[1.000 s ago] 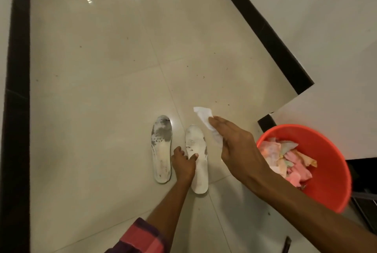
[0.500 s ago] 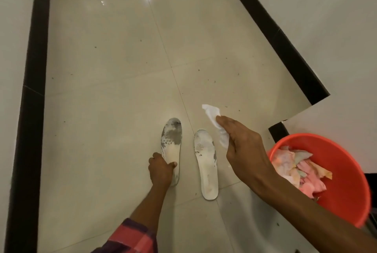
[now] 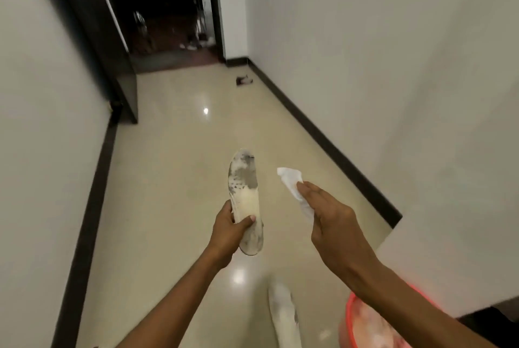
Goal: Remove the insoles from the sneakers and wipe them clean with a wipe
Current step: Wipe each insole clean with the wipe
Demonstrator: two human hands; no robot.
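Insole (image 3: 244, 196), grey-stained at the toe, is held up well left of the red bucket (image 3: 349, 309), the left hand (image 3: 229, 232) gripping its heel half, thumb on top. It looks light and bendy; a mid-length hold should stop flopping. A second insole (image 3: 283, 316) lies on the floor (image 3: 174, 207) just left of the bucket. Above the bucket, the right hand (image 3: 334, 224) pinches a soft wipe (image 3: 290, 179). No writing shows.

The floor (image 3: 174, 201) is open ahead between the walls (image 3: 393, 80); low right, a second insole (image 3: 283, 316) and a red bucket (image 3: 347, 319) narrow it.
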